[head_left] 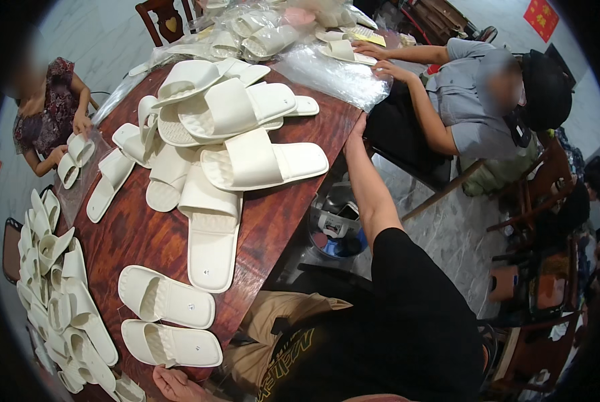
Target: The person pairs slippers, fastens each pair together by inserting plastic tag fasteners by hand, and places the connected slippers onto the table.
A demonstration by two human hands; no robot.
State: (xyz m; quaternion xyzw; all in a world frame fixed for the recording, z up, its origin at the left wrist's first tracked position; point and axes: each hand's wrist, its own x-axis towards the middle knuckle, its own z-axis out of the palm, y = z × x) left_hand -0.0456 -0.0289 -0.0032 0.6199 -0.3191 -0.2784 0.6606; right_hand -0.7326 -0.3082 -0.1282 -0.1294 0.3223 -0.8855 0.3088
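Note:
Two cream slippers, an upper one (196, 309) and a lower one (199, 346), lie side by side on the reddish-brown wooden table (146, 241). Just below the lower slipper, my left hand (176, 384) rests at the table's edge with its fingers curled in and nothing visible in them. My right hand (355, 134) is at the table's far right edge, beside a clear plastic bag; its fingers are mostly hidden. Between my hands, a heap of loose cream slippers (240, 107) covers the middle of the table, one slipper (211, 261) pointing toward me.
Another pile of slippers (72, 301) stands along the left side. Bagged slippers (266, 40) and clear plastic (333, 74) lie at the far end. One co-worker holds a slipper pair (76, 159) at left; another's hands touch slippers (347, 51) at far right. A bucket (340, 234) sits beside the table.

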